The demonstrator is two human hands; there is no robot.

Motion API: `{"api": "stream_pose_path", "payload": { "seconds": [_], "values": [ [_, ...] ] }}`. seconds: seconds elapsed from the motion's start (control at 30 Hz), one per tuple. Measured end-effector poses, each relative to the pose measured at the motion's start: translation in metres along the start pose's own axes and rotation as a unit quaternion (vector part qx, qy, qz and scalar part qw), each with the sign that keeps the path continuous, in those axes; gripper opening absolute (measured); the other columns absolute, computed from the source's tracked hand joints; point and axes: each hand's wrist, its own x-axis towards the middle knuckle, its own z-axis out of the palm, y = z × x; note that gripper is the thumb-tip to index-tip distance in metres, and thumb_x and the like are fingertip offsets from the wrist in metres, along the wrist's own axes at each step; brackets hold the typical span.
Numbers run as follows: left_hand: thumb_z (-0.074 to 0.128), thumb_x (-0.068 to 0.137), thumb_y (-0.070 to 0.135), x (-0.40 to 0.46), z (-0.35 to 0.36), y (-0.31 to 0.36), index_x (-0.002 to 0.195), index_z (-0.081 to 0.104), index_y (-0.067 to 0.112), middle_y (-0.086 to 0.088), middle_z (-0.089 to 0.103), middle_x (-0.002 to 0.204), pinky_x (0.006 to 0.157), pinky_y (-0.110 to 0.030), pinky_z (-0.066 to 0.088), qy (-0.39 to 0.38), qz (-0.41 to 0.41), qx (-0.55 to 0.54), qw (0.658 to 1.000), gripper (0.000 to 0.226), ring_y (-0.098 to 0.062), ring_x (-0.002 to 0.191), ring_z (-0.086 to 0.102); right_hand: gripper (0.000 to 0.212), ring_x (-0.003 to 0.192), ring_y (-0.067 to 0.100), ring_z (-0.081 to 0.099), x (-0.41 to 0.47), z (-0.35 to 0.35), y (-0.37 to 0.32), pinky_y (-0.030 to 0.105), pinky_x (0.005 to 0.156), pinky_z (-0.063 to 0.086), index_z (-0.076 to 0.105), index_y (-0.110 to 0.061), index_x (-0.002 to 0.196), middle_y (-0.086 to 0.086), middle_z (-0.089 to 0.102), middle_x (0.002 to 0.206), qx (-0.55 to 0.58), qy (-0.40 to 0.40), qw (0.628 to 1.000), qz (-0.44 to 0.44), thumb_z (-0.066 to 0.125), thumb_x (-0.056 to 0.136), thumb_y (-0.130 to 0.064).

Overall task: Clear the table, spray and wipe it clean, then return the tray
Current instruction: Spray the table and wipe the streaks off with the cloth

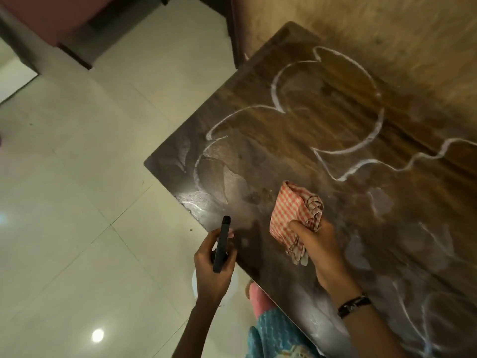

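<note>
Nearest, right hand (318, 244) clenched on the checked cloth (294, 215) atop the wet bench (335, 120), left hand (213, 264) grasping the spray bottle (222, 245) off its edge: best wiped in overlapping strokes through the foam streaks (361, 156).

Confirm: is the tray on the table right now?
No: the table shows only foam streaks and the checked cloth gripped by the right hand.

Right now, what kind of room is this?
Probably a dining area in a home or small eatery: a dark wooden table streaked with cleaning foam, a glossy tiled floor, and a right hand wiping with a checked cloth.
</note>
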Motion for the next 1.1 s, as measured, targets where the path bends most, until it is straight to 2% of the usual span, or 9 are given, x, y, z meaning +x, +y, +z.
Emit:
{"api": "stream_pose_path", "payload": {
  "seconds": [0.2, 0.47, 0.53, 0.63, 0.73, 0.8, 0.93, 1.0, 1.1],
  "values": [
    [0.061, 0.077, 0.019, 0.042, -0.011, 0.003, 0.109, 0.064, 0.006, 0.006, 0.069, 0.092, 0.068, -0.018, 0.053, 0.026, -0.005, -0.012, 1.000, 0.034, -0.008, 0.072, 0.062, 0.036, 0.098, 0.013, 0.066, 0.026, 0.051, -0.028, 0.025, 0.081, 0.054, 0.062, -0.011, 0.121, -0.001, 0.069, 0.107, -0.010, -0.042, 0.999, -0.013, 0.062, 0.086, 0.000],
    [0.061, 0.076, 0.017, 0.080, -0.040, 0.007, 0.103, 0.062, 0.020, 0.000, 0.066, 0.089, 0.068, -0.008, 0.047, 0.005, -0.004, 0.012, 1.000, 0.027, -0.010, 0.078, 0.062, 0.036, 0.097, 0.015, 0.065, 0.041, 0.083, -0.062, 0.027, 0.081, 0.054, 0.062, -0.010, 0.121, -0.001, 0.068, 0.103, -0.054, -0.039, 0.998, -0.017, 0.063, 0.086, -0.002],
    [0.061, 0.074, 0.015, 0.085, -0.047, 0.006, 0.102, 0.061, 0.026, -0.001, 0.065, 0.087, 0.065, -0.007, 0.044, -0.007, 0.005, 0.026, 1.000, 0.029, -0.009, 0.071, 0.060, 0.036, 0.092, 0.011, 0.065, 0.042, 0.089, -0.066, 0.022, 0.076, 0.053, 0.062, -0.011, 0.120, -0.002, 0.068, 0.103, -0.057, -0.034, 0.998, -0.021, 0.063, 0.086, -0.002],
    [0.062, 0.074, 0.015, 0.091, -0.056, 0.000, 0.102, 0.058, 0.036, 0.005, 0.062, 0.081, 0.060, -0.007, 0.042, -0.020, 0.005, 0.040, 0.999, 0.034, -0.004, 0.060, 0.056, 0.032, 0.094, 0.012, 0.066, 0.042, 0.097, -0.065, 0.022, 0.077, 0.054, 0.064, -0.015, 0.115, -0.003, 0.069, 0.101, -0.048, -0.020, 0.998, -0.022, 0.062, 0.086, -0.002],
    [0.064, 0.076, 0.019, 0.094, -0.063, -0.010, 0.105, 0.064, 0.023, 0.009, 0.057, 0.075, 0.055, -0.011, 0.041, -0.032, 0.000, 0.055, 0.998, 0.029, -0.009, 0.055, 0.052, 0.030, 0.086, 0.003, 0.063, 0.038, 0.105, -0.064, 0.015, 0.068, 0.053, 0.061, -0.022, 0.108, -0.012, 0.066, 0.092, -0.032, -0.021, 0.999, -0.022, 0.060, 0.088, -0.001],
    [0.065, 0.076, 0.022, 0.094, -0.068, -0.016, 0.099, 0.065, 0.015, 0.011, 0.055, 0.072, 0.051, -0.011, 0.038, -0.035, -0.008, 0.063, 0.997, 0.024, -0.010, 0.053, 0.050, 0.029, 0.086, 0.003, 0.063, 0.036, 0.111, -0.059, 0.021, 0.073, 0.053, 0.061, -0.022, 0.108, -0.012, 0.065, 0.092, -0.032, -0.017, 0.999, -0.011, 0.060, 0.088, -0.001],
    [0.063, 0.076, 0.028, 0.096, -0.085, -0.028, 0.077, 0.061, 0.021, 0.015, 0.052, 0.059, 0.051, -0.007, 0.032, -0.038, -0.008, 0.102, 0.994, 0.007, -0.009, 0.051, 0.048, 0.022, 0.085, 0.008, 0.066, 0.027, 0.128, -0.050, 0.025, 0.072, 0.053, 0.064, -0.025, 0.094, -0.008, 0.068, 0.092, -0.038, 0.004, 0.999, -0.002, 0.062, 0.087, -0.004],
    [0.061, 0.076, 0.028, 0.098, -0.093, -0.032, 0.076, 0.062, 0.021, 0.016, 0.052, 0.058, 0.050, -0.007, 0.032, -0.062, -0.005, 0.120, 0.991, 0.007, -0.009, 0.052, 0.050, 0.022, 0.081, 0.009, 0.066, 0.023, 0.133, -0.049, 0.025, 0.066, 0.052, 0.063, -0.027, 0.085, -0.005, 0.069, 0.089, -0.041, 0.030, 0.999, 0.001, 0.064, 0.086, -0.005],
    [0.065, 0.078, 0.024, 0.105, -0.106, -0.033, 0.082, 0.066, 0.017, 0.018, 0.053, 0.061, 0.050, -0.006, 0.032, -0.085, 0.009, 0.135, 0.987, 0.009, -0.010, 0.048, 0.046, 0.020, 0.084, 0.015, 0.068, 0.017, 0.144, -0.048, 0.032, 0.073, 0.057, 0.064, -0.026, 0.082, 0.001, 0.071, 0.093, -0.031, 0.066, 0.997, 0.018, 0.066, 0.084, -0.006]
  ]
}}
